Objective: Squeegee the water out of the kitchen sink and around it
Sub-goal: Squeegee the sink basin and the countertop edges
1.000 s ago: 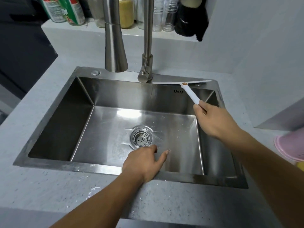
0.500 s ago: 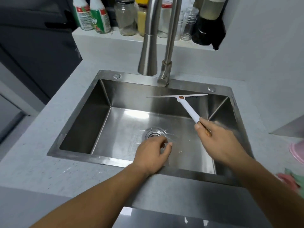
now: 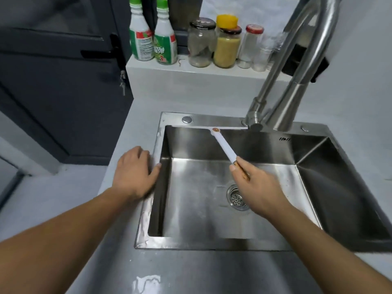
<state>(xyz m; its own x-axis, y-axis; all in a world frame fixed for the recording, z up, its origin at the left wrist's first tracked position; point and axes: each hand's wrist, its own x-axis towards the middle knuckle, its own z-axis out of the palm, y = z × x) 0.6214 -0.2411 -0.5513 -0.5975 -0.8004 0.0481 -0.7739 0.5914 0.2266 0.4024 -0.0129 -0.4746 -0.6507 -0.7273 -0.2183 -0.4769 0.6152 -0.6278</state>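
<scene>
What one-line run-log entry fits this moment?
step: rim wipe | right hand: grips squeegee handle | blade: on sink back rim | left hand: rests at left rim

the sink [image 3: 146, 217] has open room over its left and near floor, while the faucet [image 3: 297, 81] arches above the back right rim, the squeegee [image 3: 224, 145] slants from the back rim to the right hand [image 3: 257, 187], and the left hand [image 3: 134, 171] covers the left rim.
</scene>
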